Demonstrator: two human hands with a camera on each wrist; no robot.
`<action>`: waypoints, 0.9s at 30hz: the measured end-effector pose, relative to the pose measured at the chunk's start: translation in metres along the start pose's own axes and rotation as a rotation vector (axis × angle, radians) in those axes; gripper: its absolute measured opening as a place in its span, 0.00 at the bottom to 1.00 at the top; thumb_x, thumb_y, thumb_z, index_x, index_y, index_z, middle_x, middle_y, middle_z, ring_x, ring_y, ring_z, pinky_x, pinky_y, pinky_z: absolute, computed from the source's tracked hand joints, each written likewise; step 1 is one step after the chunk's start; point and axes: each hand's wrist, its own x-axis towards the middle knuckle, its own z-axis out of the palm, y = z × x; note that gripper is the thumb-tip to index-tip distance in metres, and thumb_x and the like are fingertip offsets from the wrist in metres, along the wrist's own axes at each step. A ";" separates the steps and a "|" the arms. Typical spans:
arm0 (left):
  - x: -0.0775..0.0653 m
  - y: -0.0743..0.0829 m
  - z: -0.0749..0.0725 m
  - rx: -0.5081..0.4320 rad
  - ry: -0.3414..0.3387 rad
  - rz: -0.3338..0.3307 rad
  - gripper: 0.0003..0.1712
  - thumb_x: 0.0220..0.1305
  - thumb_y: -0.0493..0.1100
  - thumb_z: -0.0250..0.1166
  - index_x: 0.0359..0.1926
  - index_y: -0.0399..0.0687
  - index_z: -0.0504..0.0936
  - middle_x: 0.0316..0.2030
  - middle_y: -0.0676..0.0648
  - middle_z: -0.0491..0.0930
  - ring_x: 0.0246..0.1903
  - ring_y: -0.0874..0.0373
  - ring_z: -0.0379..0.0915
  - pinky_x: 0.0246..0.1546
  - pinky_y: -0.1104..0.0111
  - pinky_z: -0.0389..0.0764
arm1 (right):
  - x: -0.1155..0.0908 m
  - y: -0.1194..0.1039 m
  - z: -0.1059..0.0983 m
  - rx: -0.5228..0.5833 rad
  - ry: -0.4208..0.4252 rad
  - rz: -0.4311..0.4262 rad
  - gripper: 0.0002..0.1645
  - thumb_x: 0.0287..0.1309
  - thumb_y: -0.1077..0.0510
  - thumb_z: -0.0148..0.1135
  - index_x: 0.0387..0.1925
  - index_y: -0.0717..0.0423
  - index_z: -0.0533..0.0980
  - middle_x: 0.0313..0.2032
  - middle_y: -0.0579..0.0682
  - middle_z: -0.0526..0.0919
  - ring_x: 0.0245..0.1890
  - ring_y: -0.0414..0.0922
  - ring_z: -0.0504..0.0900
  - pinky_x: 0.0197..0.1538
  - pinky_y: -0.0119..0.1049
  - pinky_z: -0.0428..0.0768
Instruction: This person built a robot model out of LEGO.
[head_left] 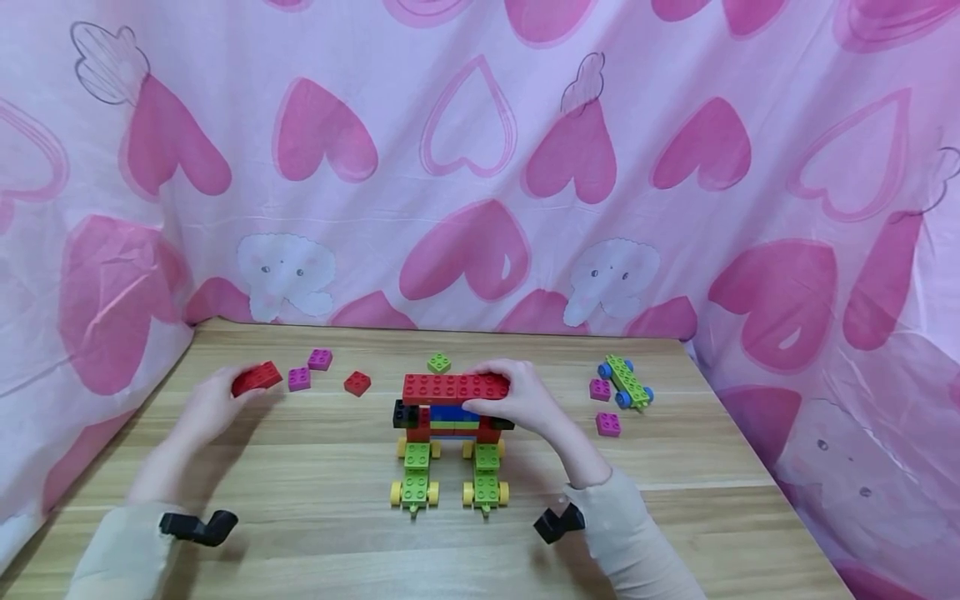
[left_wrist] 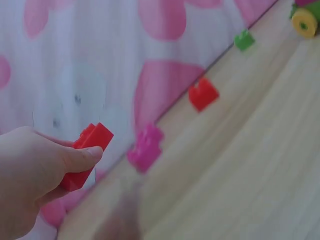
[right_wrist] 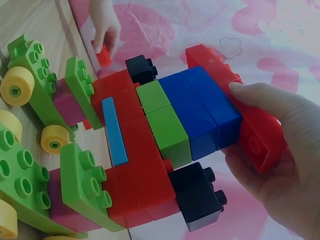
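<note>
My left hand grips a red building brick just above the table's left side; in the left wrist view its thumb lies across the brick. My right hand pinches the right end of the red bricks that top a built block figure. Below those, the right wrist view shows blue bricks, lime bricks, black bricks at both sides and a red body. The figure stands on two lime wheeled bases with yellow wheels.
Two magenta bricks, a red brick and a lime brick lie toward the back of the table. At the right are a lime wheeled base with blue wheels and two more magenta bricks. A heart-print curtain borders the table.
</note>
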 end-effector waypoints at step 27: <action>0.009 0.188 0.015 -0.221 0.090 0.284 0.27 0.62 0.37 0.68 0.62 0.41 0.75 0.57 0.37 0.77 0.55 0.41 0.72 0.52 0.46 0.77 | 0.001 -0.004 -0.001 -0.041 0.010 -0.055 0.26 0.49 0.55 0.76 0.52 0.57 0.81 0.48 0.52 0.86 0.45 0.44 0.83 0.49 0.34 0.81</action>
